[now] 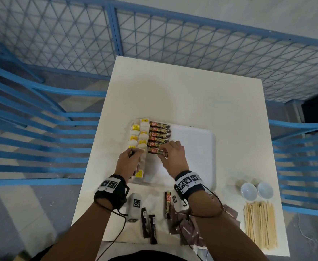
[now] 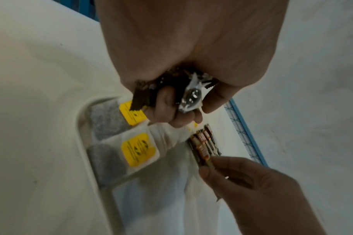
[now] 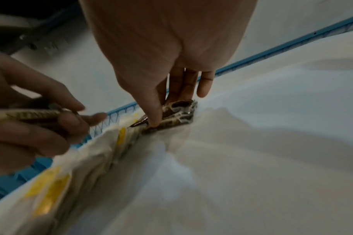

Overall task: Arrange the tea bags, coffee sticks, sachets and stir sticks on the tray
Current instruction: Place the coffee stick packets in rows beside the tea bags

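A white tray (image 1: 195, 140) lies mid-table. White tea bags (image 1: 142, 137) with yellow tags fill its left side in two columns. Beside them lies a row of dark coffee sticks (image 1: 160, 131). My right hand (image 1: 170, 153) pinches one coffee stick (image 1: 155, 151) at the near end of that row, thumb and fingers on it in the right wrist view (image 3: 175, 114). My left hand (image 1: 130, 160) hovers over the tea bags and grips a bunch of coffee sticks (image 2: 171, 90). More coffee sticks (image 1: 147, 225), brown sachets (image 1: 187, 227) and wooden stir sticks (image 1: 259, 223) lie on the table near me.
Two small white bowls (image 1: 257, 191) stand right of the tray, above the stir sticks. A white tagged block (image 1: 134, 206) sits by my left wrist. Blue mesh fencing (image 1: 154, 34) and blue rails surround the table. The tray's right half (image 1: 201, 151) holds nothing.
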The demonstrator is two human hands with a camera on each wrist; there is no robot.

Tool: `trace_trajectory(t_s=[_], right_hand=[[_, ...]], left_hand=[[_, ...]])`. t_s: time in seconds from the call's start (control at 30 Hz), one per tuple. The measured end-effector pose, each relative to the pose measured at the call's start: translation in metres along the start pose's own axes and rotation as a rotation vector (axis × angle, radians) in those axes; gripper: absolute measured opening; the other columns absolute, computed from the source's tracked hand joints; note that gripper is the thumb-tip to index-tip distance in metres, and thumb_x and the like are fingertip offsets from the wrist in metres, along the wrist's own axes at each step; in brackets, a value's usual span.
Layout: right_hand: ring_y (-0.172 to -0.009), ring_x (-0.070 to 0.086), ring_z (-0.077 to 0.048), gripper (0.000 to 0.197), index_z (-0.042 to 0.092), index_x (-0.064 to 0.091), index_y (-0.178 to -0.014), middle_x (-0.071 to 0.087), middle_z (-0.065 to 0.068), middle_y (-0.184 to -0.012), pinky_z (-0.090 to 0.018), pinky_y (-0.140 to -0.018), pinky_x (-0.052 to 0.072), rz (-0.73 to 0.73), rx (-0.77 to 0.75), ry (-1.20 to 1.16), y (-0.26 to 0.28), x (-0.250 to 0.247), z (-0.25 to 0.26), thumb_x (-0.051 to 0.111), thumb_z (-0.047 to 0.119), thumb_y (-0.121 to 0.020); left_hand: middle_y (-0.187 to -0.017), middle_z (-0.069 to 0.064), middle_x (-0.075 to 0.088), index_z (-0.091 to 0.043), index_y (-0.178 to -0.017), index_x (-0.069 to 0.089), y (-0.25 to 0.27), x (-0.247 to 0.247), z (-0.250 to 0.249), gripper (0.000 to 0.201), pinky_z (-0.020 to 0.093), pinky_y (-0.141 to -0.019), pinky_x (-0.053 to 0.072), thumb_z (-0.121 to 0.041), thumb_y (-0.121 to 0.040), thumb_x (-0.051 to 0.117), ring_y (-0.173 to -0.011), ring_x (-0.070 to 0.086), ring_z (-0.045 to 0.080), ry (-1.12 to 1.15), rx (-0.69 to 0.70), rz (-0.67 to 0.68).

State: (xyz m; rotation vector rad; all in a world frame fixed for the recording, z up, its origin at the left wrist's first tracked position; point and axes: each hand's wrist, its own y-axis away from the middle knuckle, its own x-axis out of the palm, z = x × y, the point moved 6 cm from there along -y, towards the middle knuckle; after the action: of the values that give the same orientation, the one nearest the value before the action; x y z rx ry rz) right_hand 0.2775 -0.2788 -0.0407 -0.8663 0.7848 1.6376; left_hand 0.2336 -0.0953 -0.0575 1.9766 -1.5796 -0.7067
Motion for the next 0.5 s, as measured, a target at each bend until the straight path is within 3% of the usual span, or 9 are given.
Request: trace_trajectory(t_s=[0.23, 0.5], right_hand=[[-0.096, 0.051, -0.029, 0.014, 0.023, 0.074, -0.092, 0.060, 0.000, -0.097, -0.043, -0.081, 0.039, 0.000, 0.026, 0.202, -0.007, 0.020, 0.000, 0.075, 0.024, -0.078], [-0.096, 0.053, -0.029, 0.017, 0.021, 0.071, -0.092, 0.061, 0.000, -0.097, -0.044, -0.082, 0.042, -0.001, 0.082, 0.198, -0.014, 0.024, 0.001, 0.076, 0.022, -0.076]], left_hand=[[-0.072, 0.003, 0.057, -0.010, -0.102, 0.071, -0.005, -0.025, -0.003, 0.022, 0.025, -0.042, 0.031, -0.008, -0.097, 0.050, -0.045, 0.044, 0.020, 0.011, -0.053, -0.005], [-0.074, 0.010, 0.056, 0.003, -0.108, 0.066, -0.006, -0.027, -0.004, 0.024, 0.024, -0.042, 0.030, -0.009, -0.095, 0.049, -0.046, 0.045, 0.023, -0.031, -0.073, -0.001]])
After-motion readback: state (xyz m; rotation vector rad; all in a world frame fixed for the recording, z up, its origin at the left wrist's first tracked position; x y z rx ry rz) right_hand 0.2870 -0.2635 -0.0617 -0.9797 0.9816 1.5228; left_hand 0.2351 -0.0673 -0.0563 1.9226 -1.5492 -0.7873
